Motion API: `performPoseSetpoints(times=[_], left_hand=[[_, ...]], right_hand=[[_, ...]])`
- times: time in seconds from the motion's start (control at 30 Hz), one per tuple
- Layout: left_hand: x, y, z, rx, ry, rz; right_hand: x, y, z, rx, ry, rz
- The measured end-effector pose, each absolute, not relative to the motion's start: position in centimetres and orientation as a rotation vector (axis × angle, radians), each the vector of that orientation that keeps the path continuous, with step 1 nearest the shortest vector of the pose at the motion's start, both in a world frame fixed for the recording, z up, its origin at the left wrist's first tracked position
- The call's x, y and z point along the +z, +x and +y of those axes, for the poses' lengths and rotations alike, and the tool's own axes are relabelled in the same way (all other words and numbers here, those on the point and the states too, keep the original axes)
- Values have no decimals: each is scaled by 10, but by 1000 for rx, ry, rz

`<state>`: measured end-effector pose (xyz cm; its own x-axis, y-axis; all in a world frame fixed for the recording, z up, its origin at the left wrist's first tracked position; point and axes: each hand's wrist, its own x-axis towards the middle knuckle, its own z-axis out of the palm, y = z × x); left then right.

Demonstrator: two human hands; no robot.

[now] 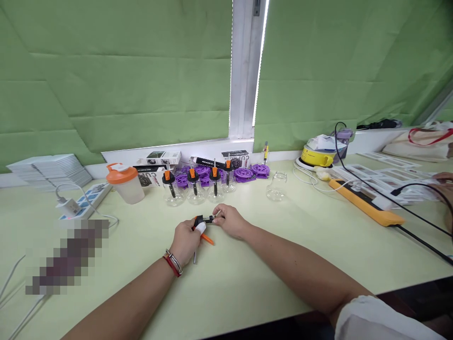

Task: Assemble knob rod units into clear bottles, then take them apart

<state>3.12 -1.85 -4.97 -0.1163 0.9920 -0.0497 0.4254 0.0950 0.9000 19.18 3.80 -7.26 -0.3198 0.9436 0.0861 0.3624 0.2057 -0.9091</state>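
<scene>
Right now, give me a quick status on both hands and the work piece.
Left hand and right hand both gripping the black-and-orange sprayer head above the table. Empty glass bottle stands apart behind. Nothing between them.

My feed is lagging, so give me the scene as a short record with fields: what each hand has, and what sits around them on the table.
left hand: grips a small black-and-orange spray pump head, a bandaged finger on it
right hand: pinches the pump head's far end
behind hands: four clear glass bottles with orange-black pump tops
open bottle: one clear glass bottle without a top, to the right
far left: orange-lidded plastic shaker cup
back row: purple plastic reels
surface: pale green table
</scene>
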Motion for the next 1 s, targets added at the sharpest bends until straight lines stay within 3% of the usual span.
performPoseSetpoints(times=[1.0], left_hand=[[-47,32,-20,1020,1393,1645]], right_hand=[[-73,187,36,1110,-1204,-1784]])
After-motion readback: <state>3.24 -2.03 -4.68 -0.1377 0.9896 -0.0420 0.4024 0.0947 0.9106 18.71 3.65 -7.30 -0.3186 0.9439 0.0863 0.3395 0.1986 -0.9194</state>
